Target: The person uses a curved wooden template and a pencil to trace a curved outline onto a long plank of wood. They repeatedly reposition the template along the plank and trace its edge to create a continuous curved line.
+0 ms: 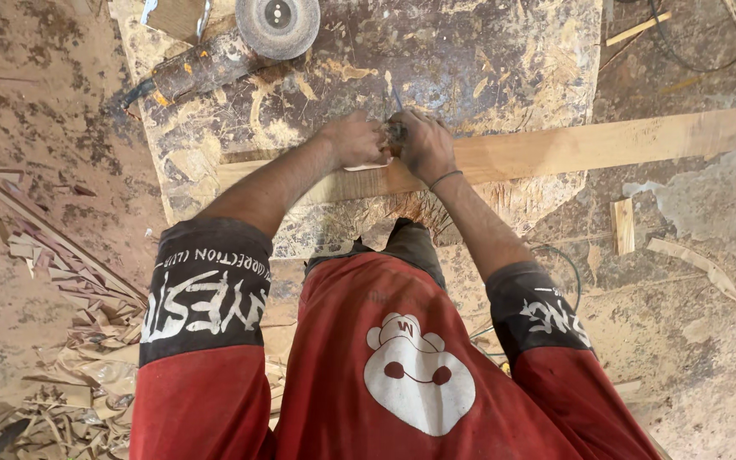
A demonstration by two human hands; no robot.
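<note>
Pale wood plank (572, 149) is laid across the stained, sawdust-crusted tabletop (487, 60), its long axis running from centre-left of the frame to the right edge, rising slightly toward the right and overhanging the tabletop there. Both hands are met over the plank just above frame centre. The left hand (353, 140) and right hand (423, 145) are seen closed together around a small dark tool (395, 129), the fingers curled and pressed tight about it; what kind of tool it is cannot be told. The plank is found directly beneath the fingers, in contact or very nearly so, with most of its length extending to the right of the right hand, which is nearer that length. An angle grinder (232, 51) is noted at upper left of the tabletop, well apart. Wood offcuts (61, 375) are scattered on the floor at lower left.
</note>
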